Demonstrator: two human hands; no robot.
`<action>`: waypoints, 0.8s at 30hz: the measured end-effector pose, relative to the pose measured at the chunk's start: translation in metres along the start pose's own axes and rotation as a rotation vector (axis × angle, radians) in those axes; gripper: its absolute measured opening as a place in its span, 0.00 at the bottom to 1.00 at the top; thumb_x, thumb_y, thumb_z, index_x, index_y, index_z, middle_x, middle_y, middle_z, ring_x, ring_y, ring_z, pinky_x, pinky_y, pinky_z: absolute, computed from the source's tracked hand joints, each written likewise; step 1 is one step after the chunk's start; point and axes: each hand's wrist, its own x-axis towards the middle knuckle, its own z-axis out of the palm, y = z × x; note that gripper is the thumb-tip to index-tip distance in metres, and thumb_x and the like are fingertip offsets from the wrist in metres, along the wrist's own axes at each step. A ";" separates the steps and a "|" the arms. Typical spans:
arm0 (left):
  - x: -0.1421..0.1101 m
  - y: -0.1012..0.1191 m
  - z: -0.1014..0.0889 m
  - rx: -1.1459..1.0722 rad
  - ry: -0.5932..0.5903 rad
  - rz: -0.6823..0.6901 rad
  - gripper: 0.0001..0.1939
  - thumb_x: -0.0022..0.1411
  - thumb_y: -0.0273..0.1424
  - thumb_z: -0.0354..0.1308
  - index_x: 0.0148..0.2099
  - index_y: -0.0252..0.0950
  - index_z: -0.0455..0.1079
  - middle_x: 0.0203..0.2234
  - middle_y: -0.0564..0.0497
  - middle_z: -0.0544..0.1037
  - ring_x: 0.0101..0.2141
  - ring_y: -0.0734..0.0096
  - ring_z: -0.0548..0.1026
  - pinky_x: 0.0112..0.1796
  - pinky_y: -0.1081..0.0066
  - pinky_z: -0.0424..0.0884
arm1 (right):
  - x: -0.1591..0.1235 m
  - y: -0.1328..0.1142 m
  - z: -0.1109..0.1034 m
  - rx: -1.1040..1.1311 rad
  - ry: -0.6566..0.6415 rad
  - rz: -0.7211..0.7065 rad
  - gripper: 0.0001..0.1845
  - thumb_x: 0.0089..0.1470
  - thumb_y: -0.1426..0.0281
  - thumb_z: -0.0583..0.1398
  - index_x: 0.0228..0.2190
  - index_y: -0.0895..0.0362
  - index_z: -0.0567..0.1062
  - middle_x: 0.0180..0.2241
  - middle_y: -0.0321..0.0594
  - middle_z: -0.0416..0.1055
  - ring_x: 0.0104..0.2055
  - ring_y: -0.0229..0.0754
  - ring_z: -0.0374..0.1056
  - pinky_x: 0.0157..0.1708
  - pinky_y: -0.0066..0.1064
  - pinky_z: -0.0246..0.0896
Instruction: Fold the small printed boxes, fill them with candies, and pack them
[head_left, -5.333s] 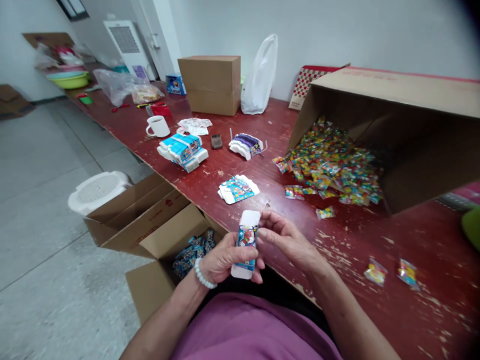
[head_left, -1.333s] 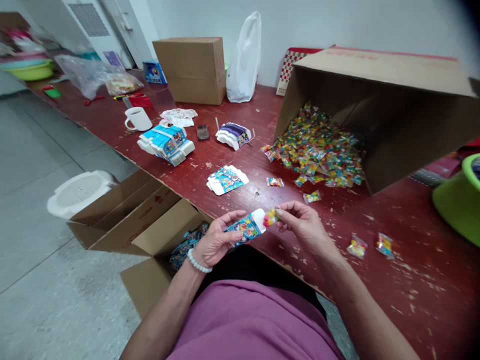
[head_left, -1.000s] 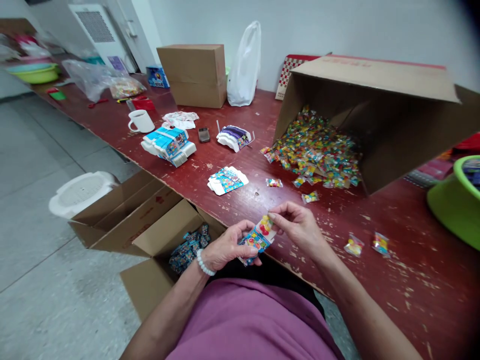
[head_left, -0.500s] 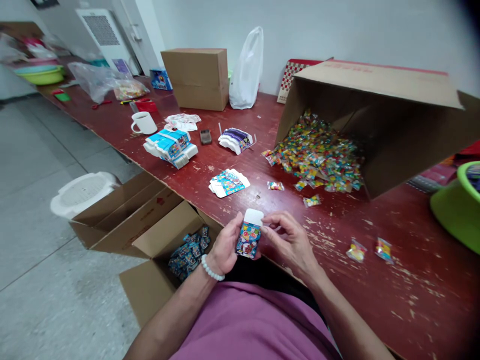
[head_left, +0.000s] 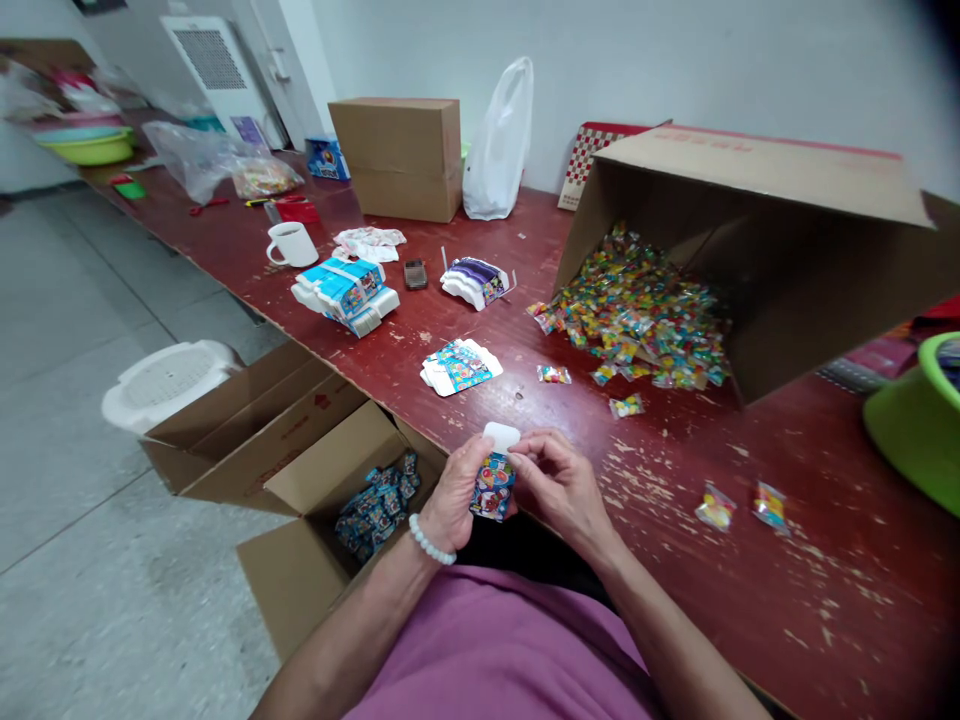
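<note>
My left hand (head_left: 452, 493) is wrapped round a small printed candy box (head_left: 493, 486), held upright at the table's front edge. Its white top flap (head_left: 501, 436) stands up. At the box's upper right edge my right hand (head_left: 559, 484) pinches with thumb and forefinger, its other fingers curled. Just beyond lies a small pile of flattened boxes (head_left: 461, 367) with the same print. Wrapped candies (head_left: 553, 374) are scattered to its right, two more farther right. Below my left arm, an open carton (head_left: 289, 575) holds many small blue boxes (head_left: 379, 505).
A large carton (head_left: 757, 165) on its side spills a heap of wrapped candies (head_left: 649, 310). Behind are banded blue box blanks (head_left: 345, 290), purple blanks (head_left: 476, 280), a mug (head_left: 292, 245), a closed carton (head_left: 401, 160) and a white bag (head_left: 499, 145). A green basin (head_left: 911, 430) stands right.
My right hand has moved slightly left and closer in against the box's top edge. The white flap looks shorter and leans back more. My left hand keeps its hold.
</note>
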 end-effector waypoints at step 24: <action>-0.001 0.008 0.006 0.134 -0.139 -0.020 0.32 0.63 0.54 0.50 0.57 0.35 0.72 0.31 0.46 0.81 0.19 0.72 0.73 0.20 0.73 0.70 | 0.019 -0.018 -0.007 0.142 -0.141 0.216 0.11 0.48 0.63 0.69 0.26 0.56 0.77 0.33 0.40 0.79 0.29 0.41 0.72 0.30 0.33 0.69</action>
